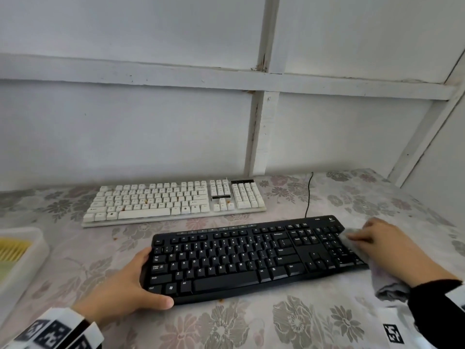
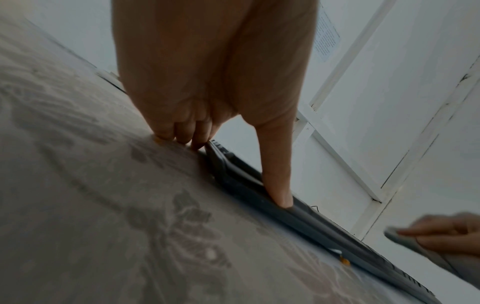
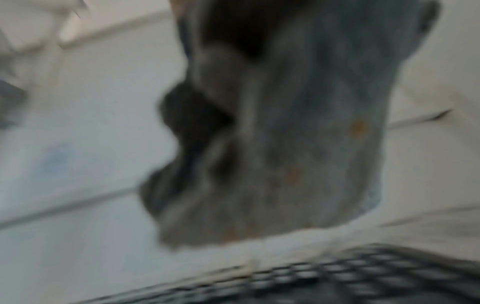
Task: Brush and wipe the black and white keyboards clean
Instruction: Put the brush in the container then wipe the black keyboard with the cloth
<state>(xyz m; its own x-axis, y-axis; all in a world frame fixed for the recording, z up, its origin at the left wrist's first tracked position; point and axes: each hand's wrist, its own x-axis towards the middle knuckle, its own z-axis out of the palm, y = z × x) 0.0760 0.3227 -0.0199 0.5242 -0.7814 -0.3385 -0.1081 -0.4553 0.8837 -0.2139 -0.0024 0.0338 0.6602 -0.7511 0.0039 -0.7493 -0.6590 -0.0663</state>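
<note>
The black keyboard (image 1: pixel 251 258) lies at the near middle of the flowered tablecloth, and the white keyboard (image 1: pixel 173 200), with orange crumbs between its keys, lies behind it. My left hand (image 1: pixel 136 280) grips the black keyboard's left end, fingers curled at the side and thumb (image 2: pixel 278 185) along the front edge (image 2: pixel 324 232). My right hand (image 1: pixel 377 240) lies flat on a grey cloth (image 1: pixel 348 236), pressing it onto the number pad. The cloth's loose end hangs below that wrist. In the blurred right wrist view the cloth (image 3: pixel 285 144) hides the fingers above the keys (image 3: pixel 363 277).
A white tray (image 1: pixel 25 260) holding a yellow-bristled brush (image 1: pixel 12 248) stands at the left edge. The black keyboard's cable (image 1: pixel 309 195) runs back towards the white panelled wall. An orange crumb (image 1: pixel 221 300) lies by the black keyboard's front edge.
</note>
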